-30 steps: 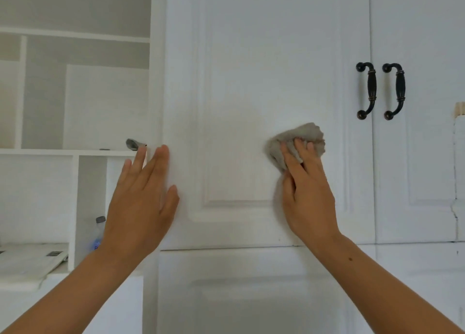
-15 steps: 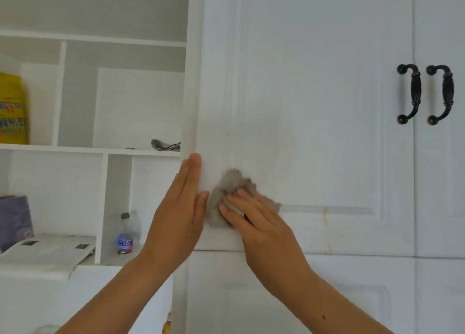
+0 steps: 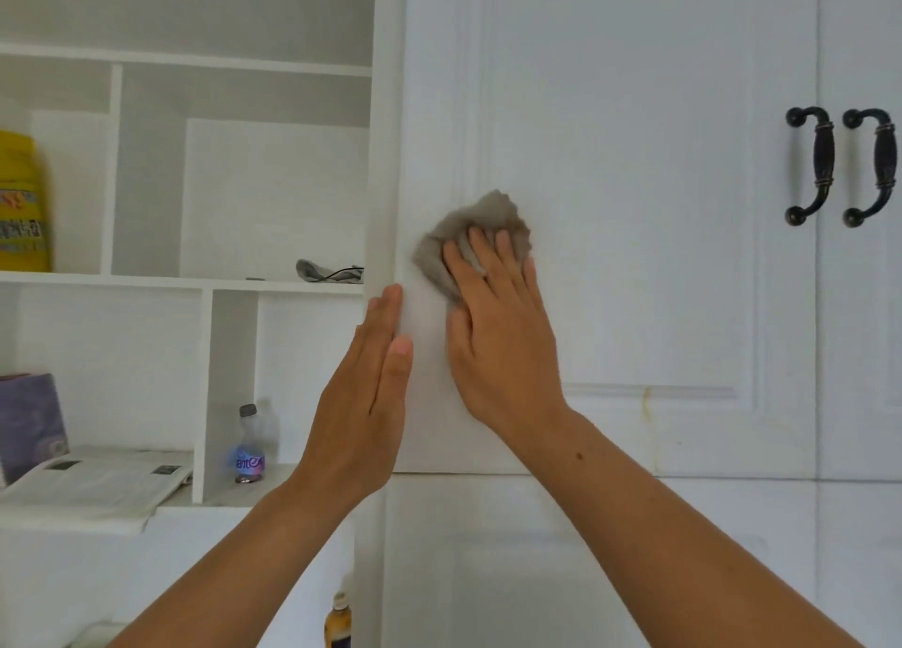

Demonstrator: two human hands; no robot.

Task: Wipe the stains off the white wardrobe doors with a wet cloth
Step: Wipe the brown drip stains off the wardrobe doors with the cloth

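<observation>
A white panelled wardrobe door (image 3: 634, 183) fills the right of the view. My right hand (image 3: 498, 335) presses a crumpled grey-brown cloth (image 3: 481, 230) flat against the door near its left edge, fingers straight on the cloth. My left hand (image 3: 371, 384) lies with straight fingers against the door's left edge, just left of and below the cloth. A yellowish stain streak (image 3: 646, 406) marks the door at the lower panel moulding, right of my right forearm.
Two black handles (image 3: 810, 166) (image 3: 873, 169) sit at the right where two doors meet. Open white shelves on the left hold a yellow package (image 3: 22, 203), a grey rag (image 3: 327, 271), a small bottle (image 3: 250, 445), newspaper (image 3: 97, 481) and a purple box (image 3: 29, 423).
My right hand slid the cloth left across the door to its left edge, then upward. My left hand stayed braced on the door's left edge. The view shifted left.
</observation>
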